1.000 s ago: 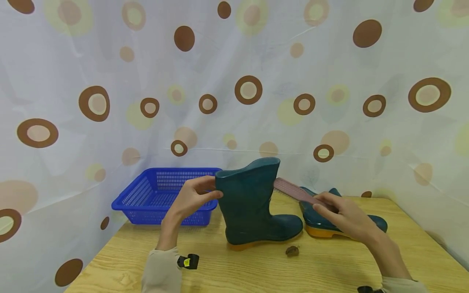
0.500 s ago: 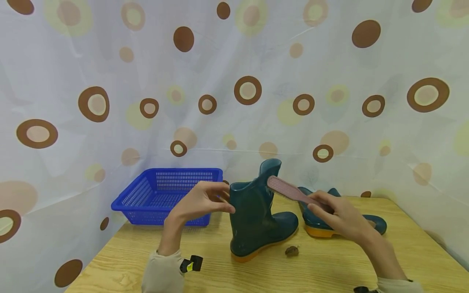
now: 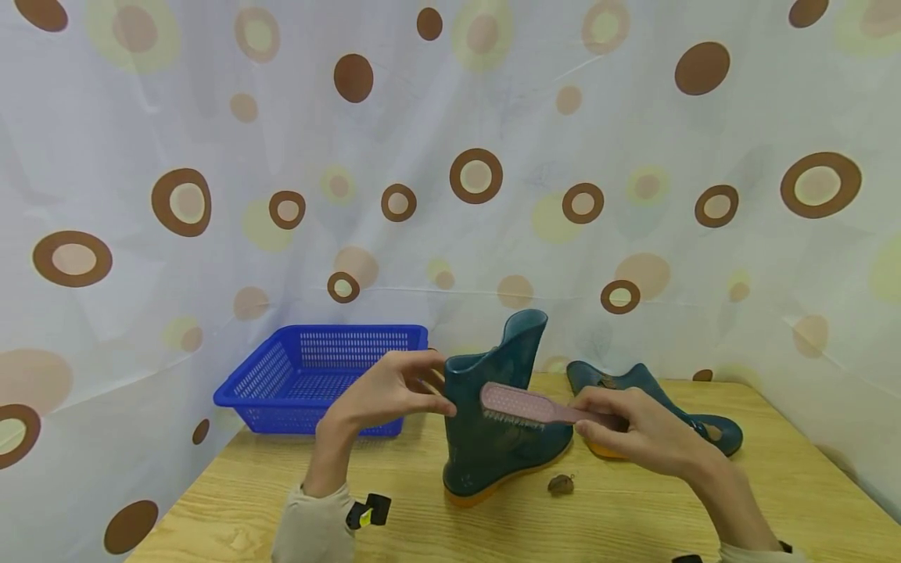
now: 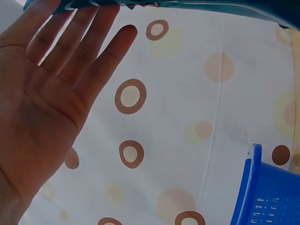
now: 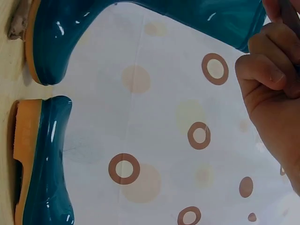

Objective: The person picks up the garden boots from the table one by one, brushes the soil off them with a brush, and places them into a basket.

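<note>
A teal rubber boot with an orange sole stands on the table, toe pointing back and right. My left hand holds its upper shaft at the left edge, thumb in front and the other fingers partly hidden behind. In the left wrist view those fingers are nearly straight where they meet the boot. Gripped by the handle in my right hand is a pink scrubbing brush, its bristles facing down against or close to the shaft. The right wrist view shows curled fingers round the dark handle.
A blue plastic basket stands at the back left. Behind my right hand sits another teal shoe with an orange sole and brown smears. A small brown clump lies before the boot. The patterned curtain closes off the back.
The brush has moved left and down along the boot's shaft. Earlier the boot was turned and its left rim lowered, my left hand going along; lately that hand has hardly moved.
</note>
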A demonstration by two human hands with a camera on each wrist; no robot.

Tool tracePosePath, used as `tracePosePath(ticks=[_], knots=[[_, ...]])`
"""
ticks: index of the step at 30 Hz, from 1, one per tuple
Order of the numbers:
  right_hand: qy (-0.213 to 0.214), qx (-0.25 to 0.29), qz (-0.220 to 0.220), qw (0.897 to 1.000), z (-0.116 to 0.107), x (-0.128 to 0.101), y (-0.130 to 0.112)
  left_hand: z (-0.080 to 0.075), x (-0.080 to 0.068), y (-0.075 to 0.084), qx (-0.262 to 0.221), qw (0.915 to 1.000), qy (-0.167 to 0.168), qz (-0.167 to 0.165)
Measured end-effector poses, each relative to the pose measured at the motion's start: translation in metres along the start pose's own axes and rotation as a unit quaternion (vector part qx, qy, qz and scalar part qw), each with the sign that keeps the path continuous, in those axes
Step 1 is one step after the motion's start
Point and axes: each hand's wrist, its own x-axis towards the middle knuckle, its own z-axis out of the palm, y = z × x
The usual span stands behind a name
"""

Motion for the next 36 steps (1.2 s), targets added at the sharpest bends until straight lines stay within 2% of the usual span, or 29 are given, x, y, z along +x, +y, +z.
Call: tracePosePath(ticks=[3,8,11,16,20,24,29,33,36], knots=[[0.010,-0.015,0.025,1.000,-0.004,-0.001,-0.003,-0.001,-0.001,0.001,0.006,1.0000,0.002,-0.004],[0.076,-0.070,0.093,0.990,-0.011,-0.007,-0.003,0.001,0.000,0.001,0.005,1.0000,-0.003,-0.002],[0.090,-0.086,0.088,0.988,-0.012,-0.009,-0.002,0.003,0.001,0.004,-0.003,0.9999,-0.009,0.008],[0.055,-0.066,0.041,0.995,-0.009,-0.005,-0.001,0.008,0.003,0.010,-0.014,0.9994,-0.023,0.022],[0.025,-0.032,0.031,0.999,-0.010,-0.004,-0.003,0.010,0.004,0.012,-0.031,0.9980,-0.044,0.032],[0.007,-0.013,0.030,0.999,-0.012,-0.006,-0.005,0.008,0.005,0.005,-0.067,0.9954,-0.056,0.040],[-0.005,-0.009,0.029,1.000,-0.015,-0.008,-0.003,0.008,0.008,-0.007,-0.094,0.9939,-0.010,0.058],[-0.009,-0.009,0.055,0.998,-0.016,-0.010,0.000,0.011,0.011,-0.013,-0.077,0.9939,0.057,0.054],[0.003,-0.016,0.072,0.997,-0.018,-0.013,0.003,0.011,0.013,-0.015,-0.060,0.9904,0.107,0.063]])
